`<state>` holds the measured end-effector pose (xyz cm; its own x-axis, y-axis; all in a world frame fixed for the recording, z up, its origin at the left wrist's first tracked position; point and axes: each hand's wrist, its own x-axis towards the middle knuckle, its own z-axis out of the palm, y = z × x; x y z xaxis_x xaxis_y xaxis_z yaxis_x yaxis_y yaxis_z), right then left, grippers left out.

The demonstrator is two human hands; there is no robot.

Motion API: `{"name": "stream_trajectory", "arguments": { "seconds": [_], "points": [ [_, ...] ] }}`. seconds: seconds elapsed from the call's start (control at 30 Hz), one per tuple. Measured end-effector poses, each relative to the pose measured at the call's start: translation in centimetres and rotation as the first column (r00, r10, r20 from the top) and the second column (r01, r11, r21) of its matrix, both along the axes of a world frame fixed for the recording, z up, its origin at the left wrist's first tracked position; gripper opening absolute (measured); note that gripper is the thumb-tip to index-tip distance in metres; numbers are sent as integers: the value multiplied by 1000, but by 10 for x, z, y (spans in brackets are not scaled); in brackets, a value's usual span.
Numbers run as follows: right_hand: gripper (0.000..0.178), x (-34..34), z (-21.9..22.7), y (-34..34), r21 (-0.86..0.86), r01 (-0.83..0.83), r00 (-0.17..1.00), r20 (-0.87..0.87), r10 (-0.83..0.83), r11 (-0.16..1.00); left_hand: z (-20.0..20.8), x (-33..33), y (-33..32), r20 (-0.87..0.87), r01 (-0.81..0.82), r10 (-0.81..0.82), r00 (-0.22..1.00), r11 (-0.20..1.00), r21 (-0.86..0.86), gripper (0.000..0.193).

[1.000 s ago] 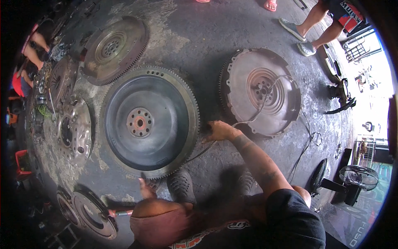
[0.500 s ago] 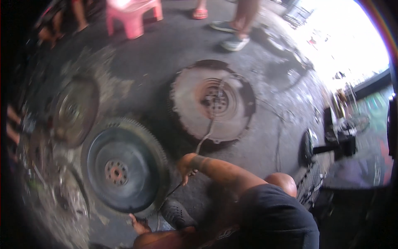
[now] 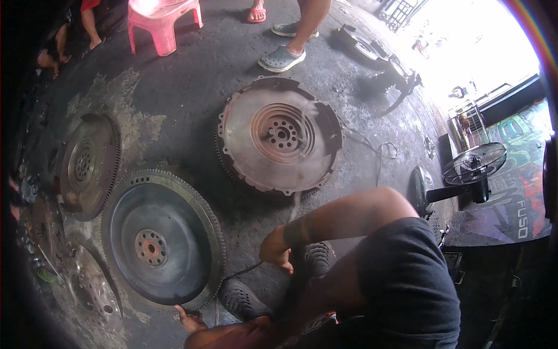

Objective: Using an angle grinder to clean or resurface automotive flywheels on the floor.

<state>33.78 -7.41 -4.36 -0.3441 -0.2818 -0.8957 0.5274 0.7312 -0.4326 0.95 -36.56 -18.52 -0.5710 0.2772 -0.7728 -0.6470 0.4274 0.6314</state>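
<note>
A large dark grey flywheel [image 3: 180,238] with a toothed rim and a bolt-holed hub is at my near left. At its lower edge my left hand [image 3: 190,321] grips the rim, one digit laid on the face and the other fingers partly hidden. My right hand [image 3: 276,250] hangs over the floor right of this flywheel, fingers curled downward. A thin dark cord [image 3: 247,270] runs from the rim to behind that hand; what the fingers hold is hidden. Beyond, a brownish flywheel [image 3: 238,145] with a notched edge lies face up.
Another flywheel [image 3: 72,174] lies at far left, with a pitted metal disc [image 3: 87,279] nearer me. A pink stool [image 3: 154,20] and a person's grey clogs [image 3: 282,59] are beyond. At right stands a black fan [image 3: 474,164]. My own shoe [image 3: 241,299] is beside the near flywheel.
The view has shifted and sharpened. My right hand sits a little lower and further right, its fingers pointing down. My left hand stays at the near flywheel's lower rim.
</note>
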Motion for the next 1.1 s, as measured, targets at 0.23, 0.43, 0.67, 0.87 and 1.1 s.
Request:
{"name": "stream_trajectory", "arguments": {
  "seconds": [0.23,0.43,0.67,0.87,1.1],
  "points": [
    [66,77,9,94,220,277,961,-72,-268,935,-17,-8,-4,-8,-13,13,1000,998,-53,68],
    [85,91,60,100,263,264,964,-94,-248,928,-15,-9,-7,-13,-45,44,999,995,-84,68],
    [68,147,45,131,460,223,971,-29,-236,860,-2,3,6,-49,-49,42,998,985,-164,72],
    [29,196,17,170,866,-74,954,-83,288,495,-15,-13,-9,-23,-7,3,1000,987,-159,75],
    [24,204,73,169,868,-5,958,-138,251,497,-3,-3,-3,-7,23,-25,1000,985,-168,73]
  ]
}}
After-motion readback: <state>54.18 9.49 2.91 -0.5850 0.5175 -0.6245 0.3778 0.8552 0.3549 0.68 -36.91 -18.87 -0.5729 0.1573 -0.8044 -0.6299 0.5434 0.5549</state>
